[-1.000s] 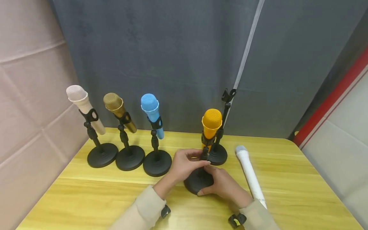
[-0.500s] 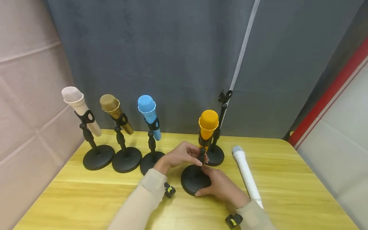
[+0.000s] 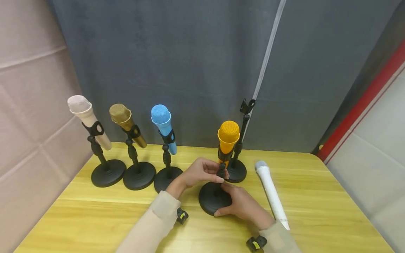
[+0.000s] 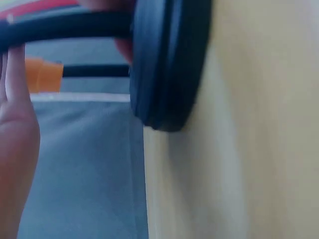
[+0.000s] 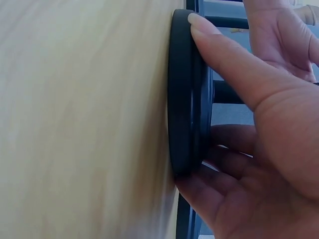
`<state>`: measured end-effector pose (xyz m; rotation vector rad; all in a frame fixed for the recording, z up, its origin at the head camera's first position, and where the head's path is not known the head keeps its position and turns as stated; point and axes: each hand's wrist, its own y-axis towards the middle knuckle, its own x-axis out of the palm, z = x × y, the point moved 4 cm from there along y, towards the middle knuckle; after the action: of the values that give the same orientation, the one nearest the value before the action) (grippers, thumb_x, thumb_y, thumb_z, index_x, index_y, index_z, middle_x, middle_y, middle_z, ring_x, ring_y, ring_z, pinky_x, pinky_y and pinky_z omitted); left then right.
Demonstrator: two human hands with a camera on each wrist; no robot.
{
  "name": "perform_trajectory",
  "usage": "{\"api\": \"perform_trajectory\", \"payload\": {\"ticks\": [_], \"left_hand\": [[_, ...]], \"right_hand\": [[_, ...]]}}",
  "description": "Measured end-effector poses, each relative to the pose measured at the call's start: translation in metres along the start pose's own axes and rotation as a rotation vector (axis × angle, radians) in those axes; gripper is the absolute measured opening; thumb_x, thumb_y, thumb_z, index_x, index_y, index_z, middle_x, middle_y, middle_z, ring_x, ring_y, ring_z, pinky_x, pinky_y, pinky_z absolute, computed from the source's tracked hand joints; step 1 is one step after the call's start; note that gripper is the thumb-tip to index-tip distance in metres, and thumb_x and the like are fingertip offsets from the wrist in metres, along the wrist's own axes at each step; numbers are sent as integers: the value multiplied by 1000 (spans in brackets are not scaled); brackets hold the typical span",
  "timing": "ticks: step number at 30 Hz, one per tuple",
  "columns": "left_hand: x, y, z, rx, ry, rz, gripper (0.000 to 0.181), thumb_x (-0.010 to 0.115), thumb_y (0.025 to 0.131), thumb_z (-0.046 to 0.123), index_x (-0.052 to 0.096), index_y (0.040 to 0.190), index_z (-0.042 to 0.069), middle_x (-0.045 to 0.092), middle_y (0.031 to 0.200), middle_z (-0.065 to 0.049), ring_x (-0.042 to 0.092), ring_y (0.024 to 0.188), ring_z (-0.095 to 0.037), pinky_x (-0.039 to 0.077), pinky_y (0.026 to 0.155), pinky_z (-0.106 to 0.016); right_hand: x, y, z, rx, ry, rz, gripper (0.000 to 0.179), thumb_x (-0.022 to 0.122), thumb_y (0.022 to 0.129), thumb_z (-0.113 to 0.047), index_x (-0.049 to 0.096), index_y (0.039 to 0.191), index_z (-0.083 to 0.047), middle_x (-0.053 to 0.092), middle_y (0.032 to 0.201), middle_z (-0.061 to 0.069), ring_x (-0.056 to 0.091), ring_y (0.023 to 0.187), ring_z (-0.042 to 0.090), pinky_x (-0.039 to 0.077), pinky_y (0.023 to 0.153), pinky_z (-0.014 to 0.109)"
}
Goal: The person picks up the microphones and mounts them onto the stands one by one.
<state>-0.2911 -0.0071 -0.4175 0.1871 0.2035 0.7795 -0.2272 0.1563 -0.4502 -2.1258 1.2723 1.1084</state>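
Observation:
In the head view, an orange microphone (image 3: 228, 135) sits tilted in the clip of a black desk stand with a round base (image 3: 212, 199). My left hand (image 3: 200, 172) holds the stand's short post just below the microphone, thumb in front and fingers behind. My right hand (image 3: 243, 204) grips the base's right side; in the right wrist view, the thumb (image 5: 227, 50) presses one part of the rim while the fingers curl round another. The left wrist view shows the base (image 4: 172, 64) close up, with the left hand (image 4: 17, 134) at the edge.
Left stand a pale pink microphone (image 3: 90, 116), a gold one (image 3: 126, 119) and a blue one (image 3: 162, 119), each on a black stand. Behind the orange one is a bare black stand (image 3: 237, 170). A white microphone (image 3: 272, 193) lies on the wooden table (image 3: 332, 207) at right.
The head view has shifted slightly. My left hand has moved a little on the post, its fingertips now showing beyond it. The right hand keeps its grip, and the stand stays put.

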Motion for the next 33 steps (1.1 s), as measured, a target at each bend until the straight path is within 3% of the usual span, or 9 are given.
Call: {"api": "perform_trajectory", "payload": {"ticks": [3,10,13,15,19,24,33], "left_hand": [[6,-7,3,19,41,130,31,79,86,6,74,116,-2,75,112,-22,76,101,-18,60,94,-34],[31,-25,15,-13,79,560,35,87,79,13,77,112,6,77,110,-16,77,99,-23,62,86,-29],[43,-27,20,13,111,674,34,89,77,18,79,109,11,78,107,-11,77,99,-21,61,87,-27],[48,-28,23,13,128,713,34,90,77,21,79,108,13,79,107,-8,77,98,-18,61,87,-27],[51,-29,24,0,130,745,34,89,77,20,79,109,13,79,107,-6,77,96,-15,61,86,-26],[50,-29,24,-9,142,723,35,88,79,21,79,111,12,79,108,-7,77,97,-15,61,85,-25],[41,-26,22,-6,173,568,39,85,83,25,77,118,11,78,110,-5,75,102,-15,60,86,-23]], "right_hand": [[0,0,1,3,9,2,99,89,70,-52,50,149,-7,56,149,11,58,133,27,48,108,50],[-1,0,1,8,14,9,98,91,69,-49,49,150,-13,58,148,7,59,132,26,48,108,50],[0,-1,1,9,20,17,97,92,69,-47,50,150,-16,58,148,5,59,132,26,48,109,49],[0,0,2,8,25,21,95,92,68,-47,51,148,-16,59,147,5,60,131,25,48,108,49],[2,0,2,5,29,20,95,92,68,-47,51,148,-16,60,146,5,60,130,25,49,108,48],[1,0,1,-4,17,19,98,92,68,-47,48,151,-16,58,147,5,60,130,25,49,107,48],[-1,1,-1,-10,4,0,97,91,69,-47,49,150,-15,61,145,7,62,127,25,50,106,48]]}}
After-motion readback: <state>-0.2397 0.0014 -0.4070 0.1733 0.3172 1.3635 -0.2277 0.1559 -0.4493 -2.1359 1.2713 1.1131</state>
